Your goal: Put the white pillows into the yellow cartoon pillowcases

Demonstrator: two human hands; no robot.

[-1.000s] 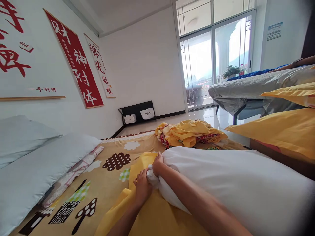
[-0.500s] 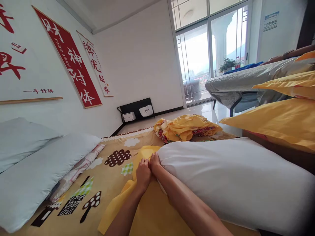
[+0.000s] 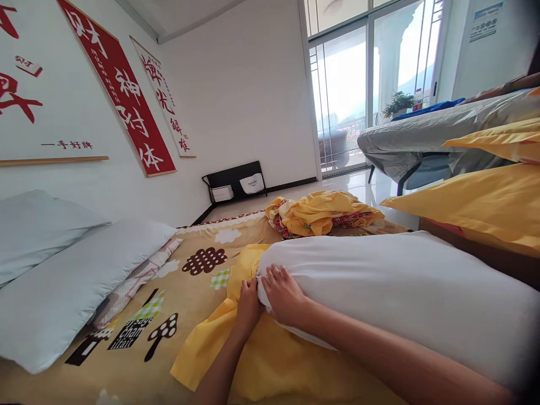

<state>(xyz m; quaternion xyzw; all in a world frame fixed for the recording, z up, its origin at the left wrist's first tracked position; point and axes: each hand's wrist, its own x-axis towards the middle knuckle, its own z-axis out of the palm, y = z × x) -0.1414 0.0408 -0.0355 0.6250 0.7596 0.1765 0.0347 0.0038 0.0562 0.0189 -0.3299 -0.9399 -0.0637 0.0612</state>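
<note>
A plump white pillow (image 3: 379, 281) lies across the bed, its left end partly inside a yellow pillowcase (image 3: 211, 332). My left hand (image 3: 248, 306) is closed on the pillowcase's edge, close against that end of the pillow. Just to its right, my right hand (image 3: 287, 295) rests on the pillow's white surface, fingers stretched out and slightly bent. Part of the pillowcase spreads beneath the pillow and my forearms, so the far side of its opening is hidden.
A crumpled yellow cloth (image 3: 324, 211) lies at the bed's far edge. Two white pillows (image 3: 80, 281) lie at the left by the wall. More yellow pillows (image 3: 476, 202) are stacked at the right, before a grey-covered table (image 3: 422, 132), where part of a person's arm shows.
My right hand has moved off from beside the left and now lies on the pillow. The pillow's end has shifted left, and my left hand has dropped slightly, still gripping.
</note>
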